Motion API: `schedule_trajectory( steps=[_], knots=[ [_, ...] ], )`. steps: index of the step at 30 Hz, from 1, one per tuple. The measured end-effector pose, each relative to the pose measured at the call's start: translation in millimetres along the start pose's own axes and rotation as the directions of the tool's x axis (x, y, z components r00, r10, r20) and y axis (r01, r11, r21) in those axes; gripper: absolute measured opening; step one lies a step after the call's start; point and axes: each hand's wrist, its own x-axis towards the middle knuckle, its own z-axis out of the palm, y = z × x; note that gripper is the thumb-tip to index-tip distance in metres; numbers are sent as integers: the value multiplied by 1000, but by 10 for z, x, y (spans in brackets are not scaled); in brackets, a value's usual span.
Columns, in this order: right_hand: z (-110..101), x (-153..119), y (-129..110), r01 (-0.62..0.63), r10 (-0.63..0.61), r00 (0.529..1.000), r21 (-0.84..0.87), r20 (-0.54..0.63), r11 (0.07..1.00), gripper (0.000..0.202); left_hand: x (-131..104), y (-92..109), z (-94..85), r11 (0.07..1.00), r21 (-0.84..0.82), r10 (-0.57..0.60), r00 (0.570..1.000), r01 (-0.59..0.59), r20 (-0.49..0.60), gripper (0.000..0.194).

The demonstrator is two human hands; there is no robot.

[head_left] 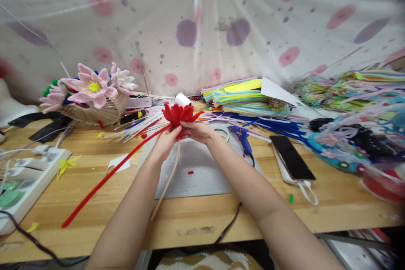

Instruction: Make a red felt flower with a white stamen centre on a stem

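Both hands meet around the base of a red pipe-cleaner flower, held up over a grey cutting mat. My left hand grips it from the left, thumb pressed at its underside. From the right, my right hand pinches the same base with its fingertips. A long red pipe cleaner runs from the flower down to the left. Below the hands hangs a pale stem. Some fingers are hidden behind the flower's base. A small red scrap lies on the mat.
Right of the mat lie a blue glue gun and a phone. Bundles of coloured pipe cleaners line the back, near a white thread spool. At left are a pink flower arrangement and a power strip.
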Motion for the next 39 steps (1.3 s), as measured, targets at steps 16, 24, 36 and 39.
schedule_trajectory(
  steps=[16, 24, 36, 39],
  knots=[
    [-36, -40, -33, -12, 13, 1000, -134, 2, 991, 45, 51, 14, -109, 945, 234, -255, 962, 227, 95, 28],
    [-22, -52, -12, 7, -14, 998, -122, -56, 993, 46, 32, -20, -108, 953, 158, -277, 954, 257, 116, 27],
    [-126, -96, 73, 1, -10, 997, -123, -74, 992, 46, 21, -19, -35, 921, -309, -208, 970, 236, 121, 38],
    [-112, -89, 167, 30, -60, 985, -182, -159, 983, 36, 13, -47, -31, 916, -307, -226, 964, 259, 138, 45]
  ],
)
